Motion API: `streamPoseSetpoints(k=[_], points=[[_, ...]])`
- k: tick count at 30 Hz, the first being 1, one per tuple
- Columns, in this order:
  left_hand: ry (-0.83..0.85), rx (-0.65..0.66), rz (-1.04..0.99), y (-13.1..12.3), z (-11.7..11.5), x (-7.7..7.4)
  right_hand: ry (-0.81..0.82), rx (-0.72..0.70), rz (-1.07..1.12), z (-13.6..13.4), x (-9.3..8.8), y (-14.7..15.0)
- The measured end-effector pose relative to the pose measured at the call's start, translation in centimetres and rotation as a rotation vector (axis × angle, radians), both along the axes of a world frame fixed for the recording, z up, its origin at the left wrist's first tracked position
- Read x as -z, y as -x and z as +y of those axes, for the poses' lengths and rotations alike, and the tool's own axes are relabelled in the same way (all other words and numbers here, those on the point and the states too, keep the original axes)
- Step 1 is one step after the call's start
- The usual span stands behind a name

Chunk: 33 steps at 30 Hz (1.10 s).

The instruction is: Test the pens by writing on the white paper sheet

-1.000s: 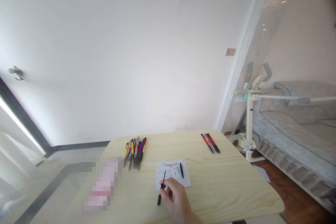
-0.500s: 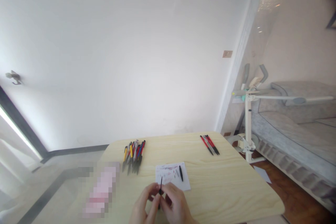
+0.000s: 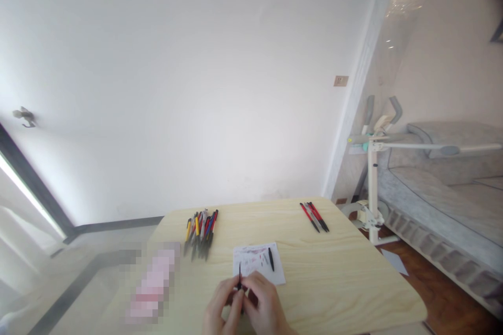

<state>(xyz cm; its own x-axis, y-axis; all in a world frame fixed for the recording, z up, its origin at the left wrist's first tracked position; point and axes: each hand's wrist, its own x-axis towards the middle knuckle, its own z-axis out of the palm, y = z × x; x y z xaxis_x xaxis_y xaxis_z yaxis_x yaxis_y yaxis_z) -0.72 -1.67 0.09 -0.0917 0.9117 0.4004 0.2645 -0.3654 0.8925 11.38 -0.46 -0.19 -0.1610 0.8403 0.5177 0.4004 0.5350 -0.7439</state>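
Note:
In the head view, my left hand [image 3: 221, 304] and my right hand [image 3: 266, 301] meet close to the table's near edge, their fingertips pinched together. Between them is a thin black pen refill [image 3: 240, 270], standing nearly upright from a small dark piece that the fingers mostly hide. Just beyond the hands lies a sheet of white paper [image 3: 280, 275] with scribbles on it. A black pen barrel [image 3: 271, 259] rests on the paper's right side, beside small dark and red marks or parts too small to tell.
A bunch of pens [image 3: 202, 233] in several colours lies at the table's back left. Several red, grey and black pens [image 3: 314, 217] lie at the back right. A pixelated pink item [image 3: 151, 288] is at the left edge of the wooden table [image 3: 338, 282].
The hands have shifted very slightly to the right, and the refill's tip sits a little farther left and more upright. The fingers stay pinched together.

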Motion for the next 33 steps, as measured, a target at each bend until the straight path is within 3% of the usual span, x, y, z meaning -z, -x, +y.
streamPoseSetpoints(k=[7,14,24,33], points=[[0.088,-0.003,-0.120,-0.2,-0.1,-0.2,0.059,-0.005,0.009,-0.2,-0.2,0.1],[0.237,0.063,-0.244,0.2,-0.3,-1.5,0.118,0.043,0.034,-0.1,0.1,0.3],[0.246,-0.108,-0.416,1.1,1.6,-2.0,0.068,0.028,0.026,-0.7,-1.0,0.0],[0.370,0.056,-0.572,0.0,1.7,-1.3,0.034,0.033,0.061,-0.3,-1.0,-0.1]])
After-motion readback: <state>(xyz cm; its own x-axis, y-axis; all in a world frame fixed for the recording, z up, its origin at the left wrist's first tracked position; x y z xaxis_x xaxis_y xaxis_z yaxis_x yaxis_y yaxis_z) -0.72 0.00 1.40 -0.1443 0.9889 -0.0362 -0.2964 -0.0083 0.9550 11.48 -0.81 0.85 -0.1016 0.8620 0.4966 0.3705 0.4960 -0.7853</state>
